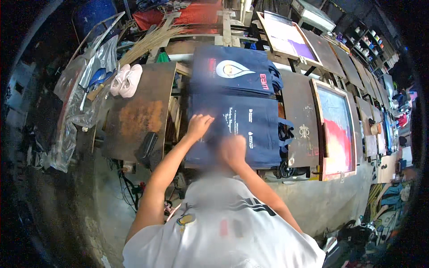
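Observation:
A stack of navy fabric bags point(263, 129) with white printing and dark handles lies in front of me. My left hand point(199, 124) rests on its left part, fingers slightly bent and apart. My right hand point(233, 147) is lower, over the middle of the same stack, with fingers curled; it is partly blurred, so what it holds, if anything, is unclear. Behind them lies a second navy stack point(254, 60) with a white drop-shaped print.
A brown board point(134, 107) at left carries pale pink shoes point(129, 80) and a black object point(145, 147). Straw bristles point(147, 42) and plastic sheeting point(76, 116) lie farther left. Screen-printing frames point(337, 138) and more boards point(301, 120) stand along the right.

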Demonstrator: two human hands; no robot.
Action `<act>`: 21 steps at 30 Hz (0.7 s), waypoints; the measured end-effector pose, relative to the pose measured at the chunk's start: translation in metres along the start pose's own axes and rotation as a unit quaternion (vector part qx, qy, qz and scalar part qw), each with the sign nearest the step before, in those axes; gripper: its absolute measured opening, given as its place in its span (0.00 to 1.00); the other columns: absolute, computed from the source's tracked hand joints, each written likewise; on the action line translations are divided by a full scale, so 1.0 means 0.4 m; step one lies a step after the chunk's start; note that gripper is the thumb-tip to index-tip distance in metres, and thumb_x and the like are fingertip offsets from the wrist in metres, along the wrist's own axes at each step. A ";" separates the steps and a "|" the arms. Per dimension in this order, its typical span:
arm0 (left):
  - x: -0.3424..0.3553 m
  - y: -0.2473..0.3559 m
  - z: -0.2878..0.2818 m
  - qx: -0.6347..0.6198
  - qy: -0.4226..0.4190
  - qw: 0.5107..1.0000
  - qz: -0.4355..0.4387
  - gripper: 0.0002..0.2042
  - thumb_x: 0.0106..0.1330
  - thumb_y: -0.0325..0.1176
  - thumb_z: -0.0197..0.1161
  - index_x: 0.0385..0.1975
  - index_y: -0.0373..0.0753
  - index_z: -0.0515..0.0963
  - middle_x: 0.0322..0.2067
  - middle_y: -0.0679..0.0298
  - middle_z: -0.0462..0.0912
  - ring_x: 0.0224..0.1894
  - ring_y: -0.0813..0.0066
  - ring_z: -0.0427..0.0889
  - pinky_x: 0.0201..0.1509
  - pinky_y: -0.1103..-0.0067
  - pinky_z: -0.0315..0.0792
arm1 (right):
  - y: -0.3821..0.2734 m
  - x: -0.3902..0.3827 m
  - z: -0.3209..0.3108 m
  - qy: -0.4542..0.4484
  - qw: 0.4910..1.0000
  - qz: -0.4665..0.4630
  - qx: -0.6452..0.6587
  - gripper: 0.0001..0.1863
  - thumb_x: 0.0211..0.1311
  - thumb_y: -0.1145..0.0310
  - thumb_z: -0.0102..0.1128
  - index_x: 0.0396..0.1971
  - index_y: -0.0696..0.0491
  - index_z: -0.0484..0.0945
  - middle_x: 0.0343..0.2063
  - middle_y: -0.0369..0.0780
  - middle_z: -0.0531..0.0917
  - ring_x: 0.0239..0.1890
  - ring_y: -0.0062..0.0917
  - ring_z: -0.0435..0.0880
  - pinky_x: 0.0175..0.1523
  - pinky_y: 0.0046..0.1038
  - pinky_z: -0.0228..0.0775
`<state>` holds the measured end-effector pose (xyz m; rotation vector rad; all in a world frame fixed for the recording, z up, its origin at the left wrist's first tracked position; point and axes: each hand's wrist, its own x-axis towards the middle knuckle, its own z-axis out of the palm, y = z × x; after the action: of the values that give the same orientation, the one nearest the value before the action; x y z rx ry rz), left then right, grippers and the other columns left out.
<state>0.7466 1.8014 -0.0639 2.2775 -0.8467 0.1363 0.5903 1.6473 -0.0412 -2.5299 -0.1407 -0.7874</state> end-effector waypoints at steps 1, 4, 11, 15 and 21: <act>0.002 -0.012 0.019 0.057 0.016 0.998 -0.009 0.15 0.72 0.44 0.57 0.31 0.40 0.82 0.26 0.52 0.82 0.34 0.49 0.80 0.42 0.61 0.71 | -0.012 -0.009 0.009 -0.103 0.993 -0.043 -0.038 0.10 0.59 0.62 0.67 0.30 0.53 0.78 0.32 0.41 0.76 0.38 0.38 0.74 0.43 0.39 0.63; 0.016 -0.018 0.035 0.060 0.015 0.998 -0.029 0.21 0.75 0.48 0.50 0.27 0.39 0.80 0.24 0.51 0.82 0.32 0.46 0.81 0.40 0.58 0.69 | -0.100 0.021 -0.025 -0.194 0.977 -0.075 -0.048 0.21 0.57 0.47 0.66 0.28 0.52 0.78 0.32 0.40 0.74 0.40 0.35 0.71 0.45 0.36 0.61; 0.022 -0.028 0.044 0.059 -0.021 0.997 -0.044 0.24 0.76 0.52 0.46 0.26 0.39 0.78 0.26 0.52 0.83 0.34 0.46 0.81 0.39 0.57 0.69 | -0.085 -0.002 0.012 -0.267 0.955 -0.085 -0.099 0.16 0.58 0.50 0.65 0.29 0.49 0.79 0.33 0.38 0.75 0.42 0.33 0.72 0.46 0.36 0.61; 0.026 -0.039 0.021 0.017 -0.061 0.997 -0.037 0.24 0.76 0.53 0.48 0.28 0.38 0.77 0.28 0.50 0.82 0.35 0.45 0.81 0.39 0.58 0.70 | -0.075 -0.016 0.034 -0.275 0.953 -0.098 -0.086 0.15 0.58 0.52 0.65 0.29 0.48 0.79 0.33 0.37 0.76 0.42 0.32 0.72 0.46 0.36 0.61; 0.025 -0.029 -0.022 -0.089 -0.105 0.989 -0.050 0.23 0.75 0.52 0.51 0.31 0.34 0.76 0.28 0.46 0.80 0.36 0.43 0.80 0.39 0.59 0.71 | -0.083 0.000 0.003 -0.302 0.945 -0.105 -0.071 0.19 0.63 0.47 0.59 0.30 0.49 0.78 0.33 0.37 0.76 0.43 0.33 0.73 0.47 0.37 0.61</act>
<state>0.7625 1.8081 -0.0606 2.1853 -0.8146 -0.2199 0.5830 1.6770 -0.0282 -2.8485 -0.5796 -0.0633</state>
